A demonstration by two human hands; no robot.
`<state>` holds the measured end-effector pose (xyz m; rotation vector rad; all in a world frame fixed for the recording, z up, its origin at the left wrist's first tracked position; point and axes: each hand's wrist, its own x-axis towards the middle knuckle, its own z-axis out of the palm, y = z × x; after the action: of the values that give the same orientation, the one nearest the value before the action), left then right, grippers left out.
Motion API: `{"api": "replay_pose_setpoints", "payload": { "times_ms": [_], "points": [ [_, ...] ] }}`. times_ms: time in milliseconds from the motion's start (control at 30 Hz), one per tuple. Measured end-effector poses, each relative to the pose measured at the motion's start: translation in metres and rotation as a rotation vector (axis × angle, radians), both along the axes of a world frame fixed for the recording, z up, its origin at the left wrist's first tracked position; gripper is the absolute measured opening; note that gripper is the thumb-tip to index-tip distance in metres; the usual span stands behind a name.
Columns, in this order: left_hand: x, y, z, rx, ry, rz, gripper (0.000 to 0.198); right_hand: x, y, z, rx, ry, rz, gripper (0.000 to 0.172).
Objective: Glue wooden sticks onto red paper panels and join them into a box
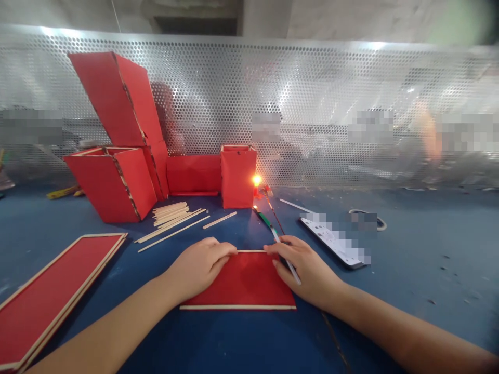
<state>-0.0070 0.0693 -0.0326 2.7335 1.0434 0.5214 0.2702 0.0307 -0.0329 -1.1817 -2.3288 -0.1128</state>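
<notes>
A small red panel (244, 283) with thin wooden strips along its near and far edges lies flat on the blue table (409, 270) right in front of me. My left hand (198, 265) rests on its left part, fingers curled down and pressing the far strip. My right hand (307, 267) presses the far right corner with its fingertips while a thin tool with a green end (275, 234) lies gripped between its fingers, pointing away toward a small flame (257, 180).
Several red boxes (117, 156) stand stacked at the back left, a taller one (238, 176) in the middle. Loose wooden sticks (173, 221) lie before them. A long red framed panel (50, 296) lies at the left, a phone (335, 243) at the right. A perforated metal screen (312, 104) closes the back.
</notes>
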Motion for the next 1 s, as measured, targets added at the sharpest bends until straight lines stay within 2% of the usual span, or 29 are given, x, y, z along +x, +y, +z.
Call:
{"api": "replay_pose_setpoints", "payload": {
  "times_ms": [100, 200, 300, 433, 567, 700, 867, 1000],
  "points": [
    [-0.007, 0.004, 0.0, -0.003, 0.035, -0.099, 0.042, -0.001, -0.003, 0.002, 0.112, 0.006, 0.068, 0.03],
    [-0.012, 0.0, 0.005, 0.011, 0.074, -0.125, 0.043, -0.004, -0.007, 0.007, 0.238, 0.036, 0.173, 0.027],
    [-0.014, -0.009, 0.011, 0.026, 0.096, -0.075, 0.053, -0.006, -0.01, 0.011, 0.305, 0.054, 0.255, 0.028],
    [-0.013, -0.018, 0.017, 0.028, 0.115, -0.006, 0.066, -0.002, -0.01, 0.013, 0.339, 0.045, 0.269, 0.027],
    [-0.01, -0.027, 0.022, -0.009, 0.179, 0.067, 0.062, -0.001, -0.008, 0.015, 0.352, 0.043, 0.253, 0.03],
    [-0.005, -0.037, 0.026, -0.076, 0.133, 0.064, 0.054, -0.006, -0.009, 0.014, 0.271, 0.043, 0.255, 0.028],
    [0.0, -0.037, 0.026, -0.186, -0.064, -0.048, 0.032, -0.008, -0.01, 0.01, 0.068, 0.06, 0.215, 0.021],
    [-0.01, -0.024, 0.021, -0.038, -0.057, -0.124, 0.03, -0.003, -0.009, 0.011, -0.079, 0.068, 0.18, 0.022]
  ]
}}
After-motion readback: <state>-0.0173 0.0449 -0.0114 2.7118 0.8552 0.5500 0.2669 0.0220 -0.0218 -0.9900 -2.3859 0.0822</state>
